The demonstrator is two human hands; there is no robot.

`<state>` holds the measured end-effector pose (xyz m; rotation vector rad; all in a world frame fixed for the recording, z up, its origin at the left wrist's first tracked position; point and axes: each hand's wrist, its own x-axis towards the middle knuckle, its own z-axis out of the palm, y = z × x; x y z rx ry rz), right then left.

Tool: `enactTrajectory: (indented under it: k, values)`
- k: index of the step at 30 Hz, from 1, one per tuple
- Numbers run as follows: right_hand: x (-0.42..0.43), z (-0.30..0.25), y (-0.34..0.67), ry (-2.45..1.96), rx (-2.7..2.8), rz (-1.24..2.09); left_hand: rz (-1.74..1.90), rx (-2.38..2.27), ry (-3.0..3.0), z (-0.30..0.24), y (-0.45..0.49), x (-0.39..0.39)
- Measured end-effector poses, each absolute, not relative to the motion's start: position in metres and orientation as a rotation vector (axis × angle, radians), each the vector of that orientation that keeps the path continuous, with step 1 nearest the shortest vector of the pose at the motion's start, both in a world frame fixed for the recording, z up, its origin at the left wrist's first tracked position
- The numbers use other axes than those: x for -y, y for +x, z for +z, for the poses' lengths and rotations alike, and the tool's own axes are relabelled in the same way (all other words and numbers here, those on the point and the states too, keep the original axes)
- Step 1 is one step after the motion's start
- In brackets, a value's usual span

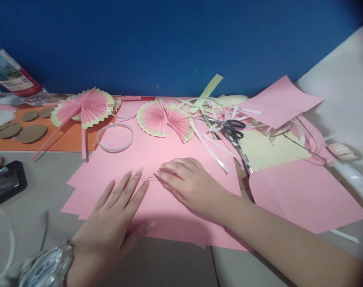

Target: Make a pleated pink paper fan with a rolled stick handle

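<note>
I saw a grey table [44, 191] pushed against a deep blue wall [181, 40], with a white surface [342, 87] rising at two o'clock. At ten o'clock an orange sheet [67, 139] carried brown cardboard discs [31, 133], and a dark phone [6, 181] lay at nine o'clock near the table edge. Two pleated pink fans with pale green rims sat toward the wall, one [85, 105] at eleven o'clock and one [163, 119] at twelve, with a white ring [114, 150] between them. Black-handled scissors [233, 129] lay at one o'clock among loose white paper strips [211, 149], touching a pale yellow sheet [267, 151].

The pink paper stack [145, 153] lay at the centre of the table, several sheets fanned slightly askew so their corners stepped out at eight o'clock. It was matte, with a thin crease line across it just at the fingertips. My left hand [115, 215], a watch on its wrist, lay palm down on the stack with fingers spread. My right hand [189, 183] came in from four o'clock, fingers held together and pressed flat on the same sheet, its tips almost meeting the left hand's.
</note>
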<state>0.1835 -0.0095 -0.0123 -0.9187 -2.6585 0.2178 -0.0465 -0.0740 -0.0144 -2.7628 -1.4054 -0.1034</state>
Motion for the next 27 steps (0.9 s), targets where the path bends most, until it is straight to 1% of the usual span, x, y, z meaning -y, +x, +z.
enactTrajectory:
  k: [3,7,12,18,27]
  values:
    - [0.010,-0.010,0.183,-0.874,2.742,0.221,-0.115,1.391,-2.750,-0.014,-0.047,0.074]
    - [0.009,-0.010,0.183,-0.909,2.785,0.205,-0.174,1.541,-2.589,-0.016,-0.052,0.076]
    - [0.010,-0.011,0.183,-0.903,2.802,0.164,-0.114,1.579,-2.581,-0.019,-0.058,0.073]
    - [0.011,-0.012,0.182,-0.907,2.801,0.108,-0.053,1.556,-2.631,-0.016,-0.058,0.068]
    - [0.010,-0.013,0.181,-0.864,2.860,0.147,-0.076,1.465,-2.743,-0.012,-0.054,0.070]
